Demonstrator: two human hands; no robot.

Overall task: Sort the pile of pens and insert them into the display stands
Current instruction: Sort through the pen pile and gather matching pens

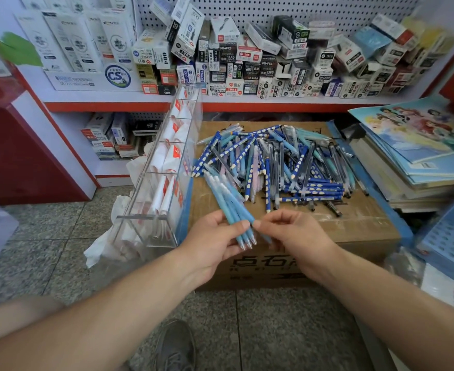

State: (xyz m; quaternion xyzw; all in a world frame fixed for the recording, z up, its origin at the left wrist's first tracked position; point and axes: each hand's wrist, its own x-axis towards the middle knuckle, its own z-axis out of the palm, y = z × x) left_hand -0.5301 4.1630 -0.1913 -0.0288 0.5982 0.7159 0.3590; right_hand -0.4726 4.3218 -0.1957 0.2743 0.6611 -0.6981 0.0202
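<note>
Blue pens [231, 207] bunched — sorting barely begun.
Left hand [215, 245] gripped them, right hand [292, 236] pinched their near ends; the pile [287, 162] lay large beyond, the acrylic stand [140, 217] at left held none.

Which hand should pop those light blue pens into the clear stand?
Probably the left hand: it grips the light blue pens, and the clear acrylic display stand stands on that side. The right hand only pinches at the bundle's lower end.

A tangled pile of dark-blue dotted, light-blue and clear plastic pens [279, 167] lies on a brown cardboard box [354, 226]; a bundle of light-blue pens [231, 202], tips down, sits in the left hand [215, 242]; a clear acrylic compartmented display stand [164, 167] stands just left.
</note>
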